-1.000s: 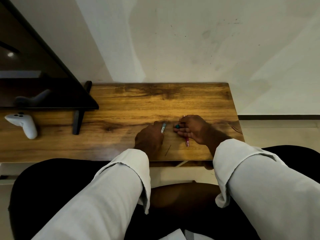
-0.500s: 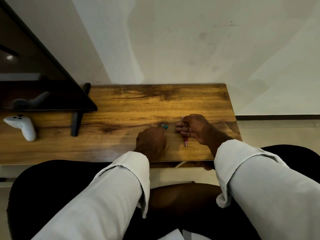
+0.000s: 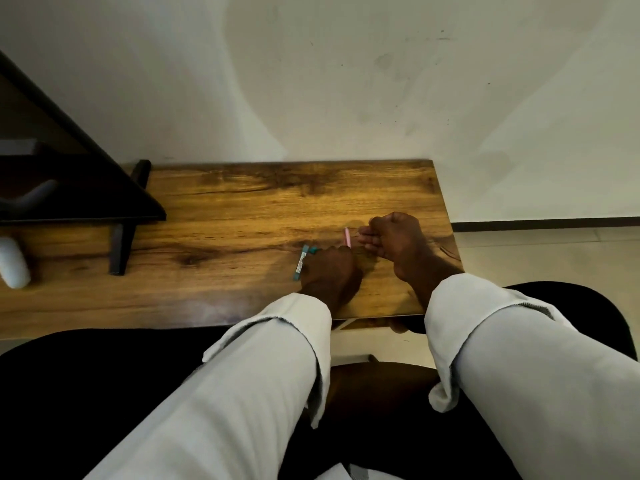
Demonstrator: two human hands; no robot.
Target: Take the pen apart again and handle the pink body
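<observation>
Wooden surface (image 3: 242, 216) carries both hands. Left hand (image 3: 330, 271) rests curled beside the teal pen (image 3: 300, 263); right hand (image 3: 394, 242) pinches the pink pen (image 3: 347, 237). Steady wrists advisable.

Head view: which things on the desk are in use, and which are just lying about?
In hand:
teal pen, by the left hand
pink pen, at the right hand

Lying about:
white controller
black stand
</observation>
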